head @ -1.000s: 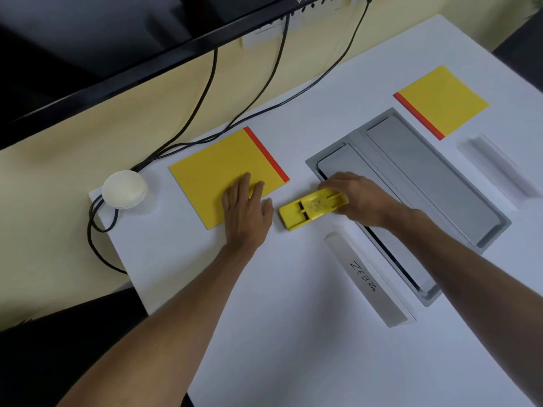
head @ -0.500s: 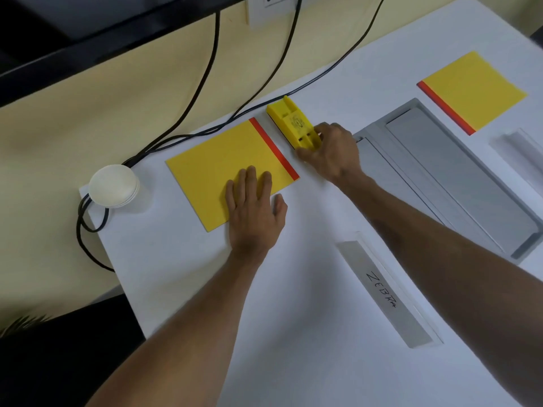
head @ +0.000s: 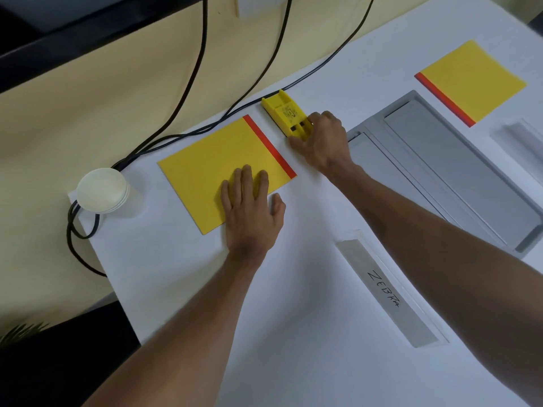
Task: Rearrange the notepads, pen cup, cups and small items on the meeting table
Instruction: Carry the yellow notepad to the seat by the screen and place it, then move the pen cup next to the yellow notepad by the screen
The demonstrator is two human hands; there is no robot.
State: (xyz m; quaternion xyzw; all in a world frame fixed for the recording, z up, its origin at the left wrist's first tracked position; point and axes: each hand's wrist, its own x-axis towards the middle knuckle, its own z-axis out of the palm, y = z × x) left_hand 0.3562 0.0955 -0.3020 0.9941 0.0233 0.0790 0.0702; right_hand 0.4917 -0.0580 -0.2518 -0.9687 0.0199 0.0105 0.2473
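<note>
From over the person's shoulder, the head view looks down on a white tabletop (head: pixel 293 333). The left hand (head: pixel 252 210) lies flat on the near corner of a yellow notepad (head: pixel 217 165) with a red strip along its right edge. Its fingers (head: pixel 245 183) are straight and close together, pressing on the paper, and the thumb is spread out onto the bare tabletop beside the pad.

The right hand (head: pixel 321 142) reaches just past that red strip. Its fingers are curled round the near end of a yellow plastic holder (head: pixel 283 111), which lies flat on the tabletop just beside the notepad's far right corner, its long side roughly in line with the red strip. The holder's far end is close to the black cables (head: pixel 205 69) that run along the table's back edge.

A stack of white paper cups (head: pixel 101 188) stands mouth down at the left corner of the tabletop, well apart from the pad. A second notepad (head: pixel 473 80), also yellow with a red strip, lies at the far right. Between the two pads is a grey hatch (head: pixel 458 163) set into the table. A name plate (head: pixel 388 292) handwritten "ZEBRA" lies under the right forearm, and a clear stand (head: pixel 517 139) sits at the right edge.
</note>
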